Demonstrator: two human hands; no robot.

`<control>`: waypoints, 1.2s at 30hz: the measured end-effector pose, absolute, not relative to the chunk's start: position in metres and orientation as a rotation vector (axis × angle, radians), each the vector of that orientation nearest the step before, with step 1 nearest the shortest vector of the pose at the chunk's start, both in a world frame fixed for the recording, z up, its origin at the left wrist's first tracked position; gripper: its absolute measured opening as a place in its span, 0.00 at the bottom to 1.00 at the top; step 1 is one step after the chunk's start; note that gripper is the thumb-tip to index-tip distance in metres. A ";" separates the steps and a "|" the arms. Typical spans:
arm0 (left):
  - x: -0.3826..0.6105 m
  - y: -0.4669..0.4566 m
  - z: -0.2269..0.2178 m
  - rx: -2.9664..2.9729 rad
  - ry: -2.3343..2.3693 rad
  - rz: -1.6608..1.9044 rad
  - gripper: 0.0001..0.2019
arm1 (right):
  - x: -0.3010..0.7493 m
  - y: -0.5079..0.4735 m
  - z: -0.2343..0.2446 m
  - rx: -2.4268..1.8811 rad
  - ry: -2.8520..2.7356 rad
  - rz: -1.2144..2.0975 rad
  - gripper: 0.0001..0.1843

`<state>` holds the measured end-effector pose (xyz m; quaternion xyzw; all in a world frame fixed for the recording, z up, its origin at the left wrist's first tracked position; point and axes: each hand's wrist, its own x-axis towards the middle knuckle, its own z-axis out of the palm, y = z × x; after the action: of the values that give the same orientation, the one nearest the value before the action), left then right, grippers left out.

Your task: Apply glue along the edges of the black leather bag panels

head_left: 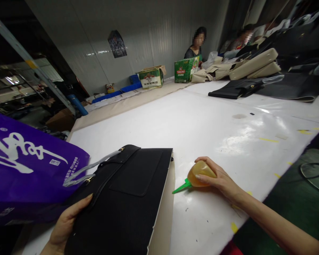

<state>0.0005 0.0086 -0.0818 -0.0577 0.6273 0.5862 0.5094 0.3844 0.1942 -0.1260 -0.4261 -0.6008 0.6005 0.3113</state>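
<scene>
A black leather bag piece (pixel 133 184) with a stitched pocket and a plastic-wrapped handle (pixel 101 163) lies at the front of the white table. My left hand (pixel 66 221) grips its near left side, thumb on top and the other fingers hidden underneath. Along its right side runs a raw edge with a pale lining (pixel 163 212). Just right of that edge, my right hand (pixel 215 177) is wrapped round a squeeze bottle (pixel 199 173) of amber liquid. The bottle is tilted, its green nozzle (pixel 182 186) pointing left and down, close to the edge; contact cannot be made out.
A purple bag (pixel 29 159) with white lettering stands at the left. Across the white table (pixel 191 120) are green cartons (pixel 151 78), blue trays (pixel 108 95), beige bag parts (pixel 255 65) and more black pieces (pixel 234 88). A person (pixel 195 46) sits at the far side.
</scene>
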 end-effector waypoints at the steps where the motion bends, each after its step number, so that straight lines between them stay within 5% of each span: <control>1: -0.001 0.008 -0.083 -0.138 1.508 1.411 0.22 | 0.384 0.193 -0.125 -1.126 -1.586 1.592 0.24; 26: 0.016 0.006 -0.081 -0.115 1.544 1.413 0.32 | 0.384 0.157 -0.123 -1.225 -1.648 1.463 0.26; 31: 0.014 0.005 -0.088 -0.134 1.578 1.410 0.22 | 0.385 0.159 -0.125 -1.106 -1.729 1.617 0.26; 36: 0.014 0.004 -0.088 -0.169 1.563 1.381 0.16 | 0.384 0.181 -0.129 -1.227 -1.640 1.379 0.26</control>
<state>0.0136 0.0042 -0.0883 -0.0697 0.6465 0.5712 0.5009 0.3835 0.1806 -0.1289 -0.4692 -0.6271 0.5271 0.3298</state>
